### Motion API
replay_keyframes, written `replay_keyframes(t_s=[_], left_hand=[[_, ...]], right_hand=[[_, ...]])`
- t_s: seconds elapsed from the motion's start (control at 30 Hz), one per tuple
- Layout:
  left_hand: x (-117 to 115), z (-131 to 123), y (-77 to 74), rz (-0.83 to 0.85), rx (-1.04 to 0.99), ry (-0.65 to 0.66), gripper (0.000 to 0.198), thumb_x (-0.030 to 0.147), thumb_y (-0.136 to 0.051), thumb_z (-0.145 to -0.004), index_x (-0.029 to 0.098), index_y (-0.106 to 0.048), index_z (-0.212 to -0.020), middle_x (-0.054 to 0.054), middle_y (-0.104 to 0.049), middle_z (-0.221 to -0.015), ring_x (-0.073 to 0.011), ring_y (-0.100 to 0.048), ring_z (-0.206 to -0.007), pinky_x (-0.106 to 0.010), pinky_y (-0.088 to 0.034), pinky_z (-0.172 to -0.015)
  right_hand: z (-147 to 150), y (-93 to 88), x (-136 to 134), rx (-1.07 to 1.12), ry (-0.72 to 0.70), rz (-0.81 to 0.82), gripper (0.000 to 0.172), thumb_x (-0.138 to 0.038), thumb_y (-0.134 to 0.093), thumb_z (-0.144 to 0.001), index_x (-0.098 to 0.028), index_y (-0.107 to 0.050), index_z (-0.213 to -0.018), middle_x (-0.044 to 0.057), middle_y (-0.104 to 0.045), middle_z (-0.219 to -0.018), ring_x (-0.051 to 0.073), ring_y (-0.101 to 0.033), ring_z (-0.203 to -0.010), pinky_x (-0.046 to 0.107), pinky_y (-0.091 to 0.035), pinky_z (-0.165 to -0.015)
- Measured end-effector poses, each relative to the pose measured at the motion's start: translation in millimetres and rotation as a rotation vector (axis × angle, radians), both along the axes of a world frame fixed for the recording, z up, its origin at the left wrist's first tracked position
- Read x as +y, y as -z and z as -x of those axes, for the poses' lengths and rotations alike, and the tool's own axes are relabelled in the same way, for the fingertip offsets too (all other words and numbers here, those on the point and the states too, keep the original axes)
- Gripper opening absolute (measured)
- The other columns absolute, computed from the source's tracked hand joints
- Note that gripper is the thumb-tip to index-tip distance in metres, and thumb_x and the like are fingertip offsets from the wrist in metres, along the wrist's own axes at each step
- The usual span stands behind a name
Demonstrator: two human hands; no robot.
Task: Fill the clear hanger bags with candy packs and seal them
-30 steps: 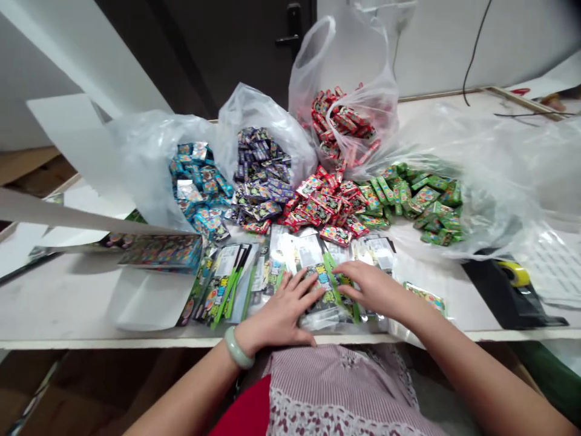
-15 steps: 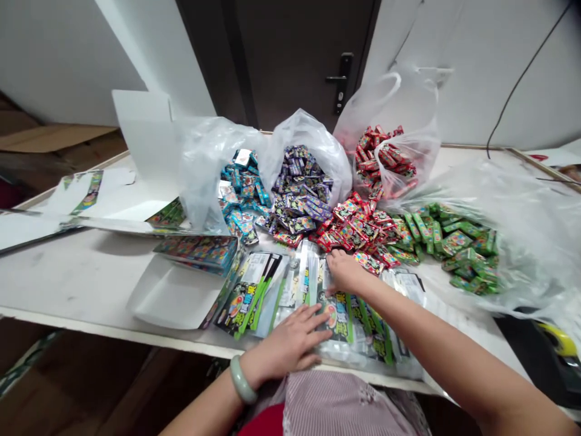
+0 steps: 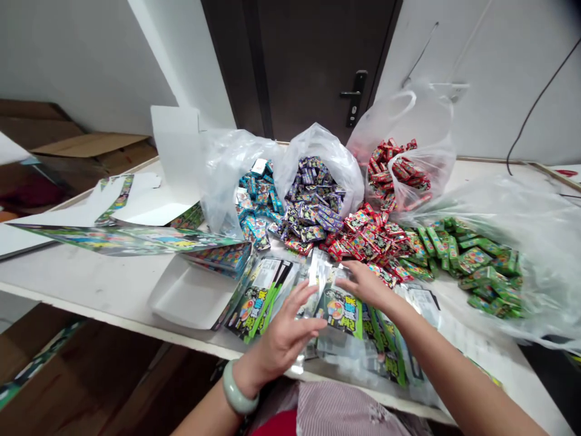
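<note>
1. Nearest you, at the front edge of the white table [image 3: 82, 284], your left hand [image 3: 284, 342] is open, with its fingers spread and pointing right. It grips nothing. A pale green jade bangle [image 3: 238, 387] circles the wrist.
2. Your right hand [image 3: 363, 284] is also open, its fingers loosely curved and pointing left. You cannot tell from this view whether the fingertips touch the foil beneath them.
3. Between your hands, near the table's front edge, lies a long green-and-black printed foil packet [image 3: 340, 312]. Its long axis runs roughly from the front edge toward the far edge, tilted slightly. Your left fingertips are just beside its left side, while your right hand is nearer its far end.
4. To the left of that packet, a fan of similar green-and-black foil packets [image 3: 261, 300] spreads across the table. More packets with clear plastic edges [image 3: 381, 357] lie to its right.
5. Further left stands a shallow white cardboard tray [image 3: 186, 297], with a multicoloured printed carton [image 3: 222, 257] just behind it.
6. Toward the far edge lie heaps of small teal wrapped packets [image 3: 256, 203], purple wrapped packets [image 3: 311, 197], red wrapped packets [image 3: 372, 239] and green wrapped packets [image 3: 476, 257], spilling from thin clear plastic bags [image 3: 521, 242]. Beyond the table is a dark brown door [image 3: 299, 66].
</note>
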State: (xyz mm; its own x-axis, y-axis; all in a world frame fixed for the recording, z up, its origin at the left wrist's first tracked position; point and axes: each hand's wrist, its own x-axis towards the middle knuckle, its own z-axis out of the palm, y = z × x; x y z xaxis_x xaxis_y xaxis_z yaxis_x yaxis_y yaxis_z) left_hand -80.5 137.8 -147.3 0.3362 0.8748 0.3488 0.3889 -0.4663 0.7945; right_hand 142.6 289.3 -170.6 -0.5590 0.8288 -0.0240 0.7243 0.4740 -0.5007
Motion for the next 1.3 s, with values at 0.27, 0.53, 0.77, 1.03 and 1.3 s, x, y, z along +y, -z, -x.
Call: replay_keyframes(t_s=[0.27,0.53,0.77,1.03,1.3], left_hand=[[20.7,-16.5,2.9,0.763,-0.772,-0.362,0.046,0.035,-0.070,-0.078,0.024,-0.054,-0.120,-0.011,-0.035,-0.150,-0.0277,-0.050,-0.126,-0.034,-0.053,-0.088],[57.8,-36.3,10.2,0.917,-0.640,-0.239,0.064,0.018,-0.074,-0.071,0.013,-0.050,-0.130,-0.007,-0.067,-0.099,-0.0130,-0.064,-0.080,-0.023,-0.049,-0.071],[54.8,-37.7,-34.2,0.512,-0.189,-0.088,0.044,0.015,-0.053,-0.085,0.021,-0.055,-0.129,-0.008,-0.068,-0.114,-0.0183,-0.063,-0.103,-0.034,-0.048,-0.095],[56.8,-37.2,-72.4,0.011,0.276,0.117,0.046,0.014,-0.042,-0.093,0.023,-0.045,-0.138,-0.010,-0.063,-0.125,-0.0224,-0.061,-0.112,-0.038,-0.049,-0.097],[62.1,-49.9,-61.1,-0.348,0.483,-0.063,0.038,0.014,-0.042,-0.093,0.011,-0.050,-0.130,-0.019,-0.062,-0.121,-0.0297,-0.060,-0.112,-0.048,-0.051,-0.094]], right_hand=[[5.5,14.7,-29.1,-0.003,0.026,-0.082,0.050,-0.034,-0.062,-0.084,-0.010,-0.056,-0.128,0.019,-0.053,-0.134,0.033,-0.046,-0.125,0.046,-0.037,-0.105],[-3.9,14.4,-40.4,0.227,-0.015,-0.025,0.049,-0.034,-0.060,-0.085,-0.013,-0.053,-0.129,0.017,-0.054,-0.133,0.029,-0.047,-0.125,0.046,-0.037,-0.106],[-28.5,-35.9,-39.9,0.494,0.115,0.061,0.022,-0.032,-0.063,-0.081,-0.017,-0.062,-0.098,0.010,-0.065,-0.095,0.023,-0.061,-0.090,0.040,-0.049,-0.083],[-41.0,-77.3,-54.4,0.653,-0.084,0.511,0.026,-0.042,-0.065,-0.078,-0.018,-0.066,-0.088,0.003,-0.067,-0.082,0.018,-0.062,-0.074,0.033,-0.051,-0.069],[-51.2,-107.2,-41.9,0.677,-0.123,0.366,0.029,-0.044,-0.056,-0.088,-0.021,-0.073,-0.090,0.007,-0.070,-0.112,0.022,-0.061,-0.109,0.041,-0.045,-0.099]])
